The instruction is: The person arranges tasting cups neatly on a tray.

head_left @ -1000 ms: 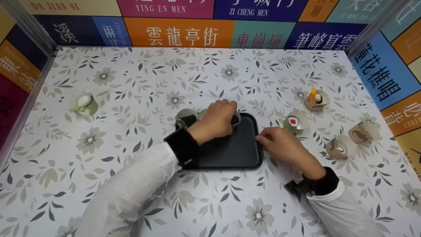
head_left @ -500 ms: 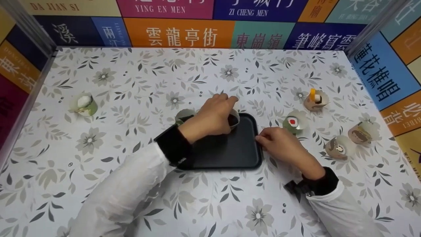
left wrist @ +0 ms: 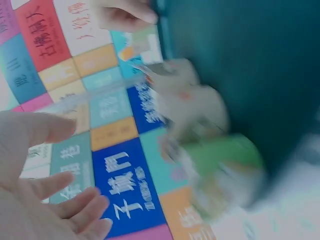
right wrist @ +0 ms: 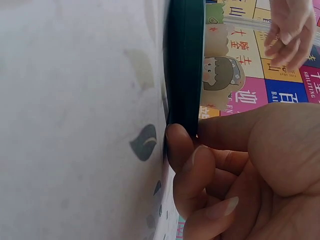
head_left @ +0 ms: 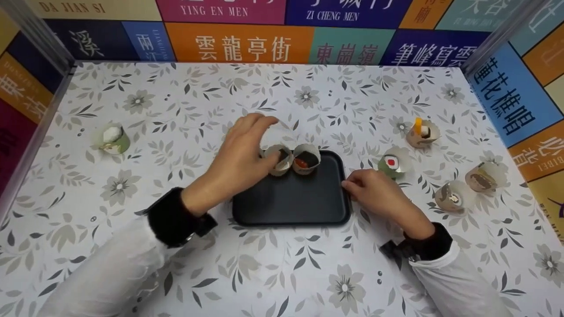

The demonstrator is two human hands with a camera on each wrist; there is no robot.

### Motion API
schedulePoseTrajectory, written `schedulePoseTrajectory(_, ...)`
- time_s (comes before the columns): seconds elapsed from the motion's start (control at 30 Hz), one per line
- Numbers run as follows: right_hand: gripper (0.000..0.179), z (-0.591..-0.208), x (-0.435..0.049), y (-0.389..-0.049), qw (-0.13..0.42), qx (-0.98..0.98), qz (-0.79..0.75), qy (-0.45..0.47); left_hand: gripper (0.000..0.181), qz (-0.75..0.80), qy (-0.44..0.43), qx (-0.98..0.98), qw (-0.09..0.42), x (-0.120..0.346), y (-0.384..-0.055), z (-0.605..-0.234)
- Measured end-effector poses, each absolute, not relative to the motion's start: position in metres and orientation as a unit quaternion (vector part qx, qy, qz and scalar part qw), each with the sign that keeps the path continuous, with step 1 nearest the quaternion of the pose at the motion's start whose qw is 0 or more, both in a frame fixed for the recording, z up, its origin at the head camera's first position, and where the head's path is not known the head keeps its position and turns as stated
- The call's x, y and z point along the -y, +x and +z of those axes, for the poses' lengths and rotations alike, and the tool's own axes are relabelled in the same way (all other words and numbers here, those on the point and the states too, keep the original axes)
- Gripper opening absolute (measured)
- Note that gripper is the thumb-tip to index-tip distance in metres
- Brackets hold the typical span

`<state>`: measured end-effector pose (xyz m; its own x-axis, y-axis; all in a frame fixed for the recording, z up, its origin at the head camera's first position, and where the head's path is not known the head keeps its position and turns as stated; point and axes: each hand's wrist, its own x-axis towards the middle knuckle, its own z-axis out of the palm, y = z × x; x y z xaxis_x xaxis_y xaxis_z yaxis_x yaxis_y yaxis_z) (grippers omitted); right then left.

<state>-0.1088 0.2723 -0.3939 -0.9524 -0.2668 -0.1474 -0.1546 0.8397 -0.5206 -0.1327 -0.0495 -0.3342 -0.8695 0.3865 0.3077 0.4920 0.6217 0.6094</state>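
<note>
A black rectangular tray (head_left: 295,202) lies on the flowered tabletop. Two paper cups with dark and red food-like pieces stand along its far side: one cup (head_left: 284,169) nearer my left hand, the other cup (head_left: 307,169) to its right. The left wrist view adds a green paper cup (left wrist: 227,160) in the same row, hidden behind the hand in the head view. My left hand (head_left: 238,158) hovers over the tray's left end, fingers spread, holding nothing. At the tray's right edge, my right hand (head_left: 374,189) pinches the rim between thumb and fingers.
Far left stands a green paper cup (head_left: 114,141) with a white ball-like piece. Several filled cups stand to the right, including a green cup (head_left: 390,165) and a cup with a yellow strip (head_left: 421,134). Printed panels (head_left: 242,44) wall the back and sides.
My left hand has let go of the cup on the tray and moved left, its fingers spreading and uncovering two cups. My right hand has stayed at the tray's edge.
</note>
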Motion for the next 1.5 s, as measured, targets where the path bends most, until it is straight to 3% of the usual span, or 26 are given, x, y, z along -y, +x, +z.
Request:
schedulePoseTrajectory(0.27,0.024,-0.394,-0.273,-0.109,0.110,-0.953,-0.260,-0.111,0.064,-0.409,-0.150,0.881,0.183,0.117,-0.124,-0.348)
schedulePoseTrajectory(0.67,0.027,-0.394,-0.273,-0.108,0.115,-0.951,-0.267,-0.106,0.073,-0.379,0.005,0.906,0.188,0.205,-0.114,-0.366)
schedulePoseTrajectory(0.8,0.028,-0.394,-0.273,-0.107,0.113,-0.952,-0.264,-0.106,0.083,-0.359,0.069,0.916,0.163,0.234,-0.124,-0.373)
schedulePoseTrajectory(1.13,0.028,-0.395,-0.272,-0.108,0.111,-0.952,-0.265,-0.105,0.128,-0.349,0.163,0.922,0.025,0.283,-0.154,-0.382)
schedulePoseTrajectory(1.3,0.027,-0.395,-0.272,-0.109,0.114,-0.951,-0.268,-0.107,0.131,-0.351,0.173,0.919,-0.034,0.292,-0.165,-0.386)
schedulePoseTrajectory(1.5,0.027,-0.395,-0.272,-0.109,0.115,-0.950,-0.268,-0.106,0.122,-0.352,0.172,0.919,-0.051,0.298,-0.174,-0.390)
